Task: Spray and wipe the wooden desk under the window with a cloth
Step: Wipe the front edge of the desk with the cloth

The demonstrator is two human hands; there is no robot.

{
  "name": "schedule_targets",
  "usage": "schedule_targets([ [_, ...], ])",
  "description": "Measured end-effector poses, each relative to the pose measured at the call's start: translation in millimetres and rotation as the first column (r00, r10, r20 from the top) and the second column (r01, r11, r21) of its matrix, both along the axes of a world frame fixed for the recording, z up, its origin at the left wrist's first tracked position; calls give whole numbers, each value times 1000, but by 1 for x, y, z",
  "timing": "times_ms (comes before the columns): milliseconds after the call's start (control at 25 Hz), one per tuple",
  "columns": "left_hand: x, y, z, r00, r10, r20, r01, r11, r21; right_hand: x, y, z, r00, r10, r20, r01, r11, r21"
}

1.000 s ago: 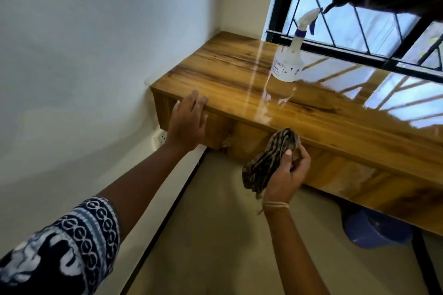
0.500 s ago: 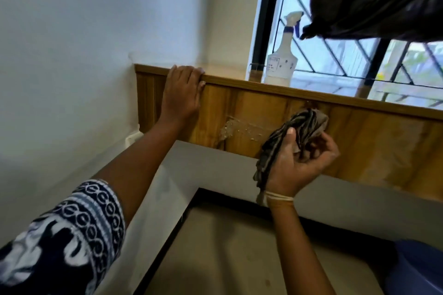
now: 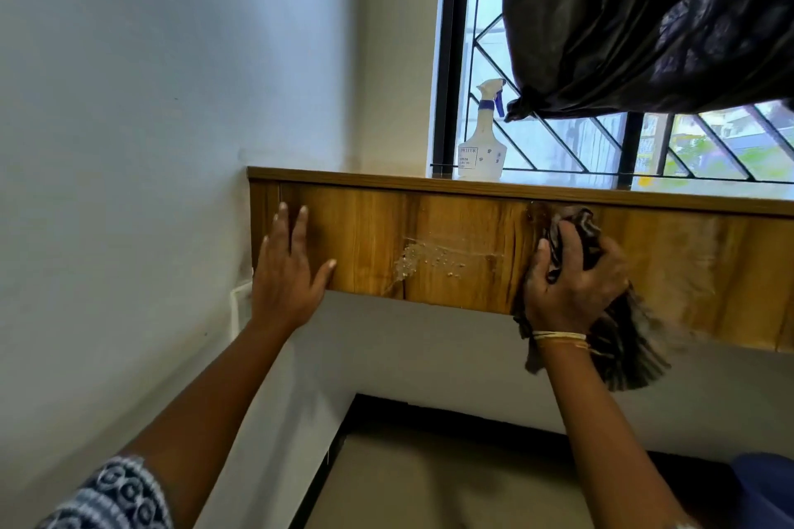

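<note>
You're wiping the glossy wooden desk (image 3: 451, 245) front: right hand (image 3: 573, 286) fingers grasping the striped dark cloth (image 3: 623, 348), left hand (image 3: 290, 271) fingers released flat; next, sweep left through the spray droplets (image 3: 429, 262).

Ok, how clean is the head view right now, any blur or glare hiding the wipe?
Head view: motion blur smears the striped cloth below the right hand; droplets on the desk front stay sharp; bright window backlights the spray bottle; wide-angle bending at edges.

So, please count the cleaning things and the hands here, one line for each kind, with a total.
Spray bottle: 1
Cloth: 1
Hands: 2, the left hand and the right hand
Total: 4
</note>
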State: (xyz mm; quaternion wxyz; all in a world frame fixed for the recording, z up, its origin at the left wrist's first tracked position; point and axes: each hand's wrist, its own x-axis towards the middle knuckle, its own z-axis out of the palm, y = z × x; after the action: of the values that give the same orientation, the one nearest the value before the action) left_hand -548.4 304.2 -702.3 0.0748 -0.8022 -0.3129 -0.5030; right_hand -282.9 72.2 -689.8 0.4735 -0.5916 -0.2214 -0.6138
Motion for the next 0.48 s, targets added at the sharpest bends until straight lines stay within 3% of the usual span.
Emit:
schedule_targets([
  [80,-9,18,-21,999,-31,-8,30,997,-71,-9,14,-11,998,-36,-56,34,998,-46],
  [320,-11,39,-29,997,-74,-28,74,997,2,-57,66,-10,985,-31,-171,16,996,-90],
  [480,-10,42,-34,999,-16,-31,17,1000,3,-113,132,-11,998,67,-5,-65,948,-312],
])
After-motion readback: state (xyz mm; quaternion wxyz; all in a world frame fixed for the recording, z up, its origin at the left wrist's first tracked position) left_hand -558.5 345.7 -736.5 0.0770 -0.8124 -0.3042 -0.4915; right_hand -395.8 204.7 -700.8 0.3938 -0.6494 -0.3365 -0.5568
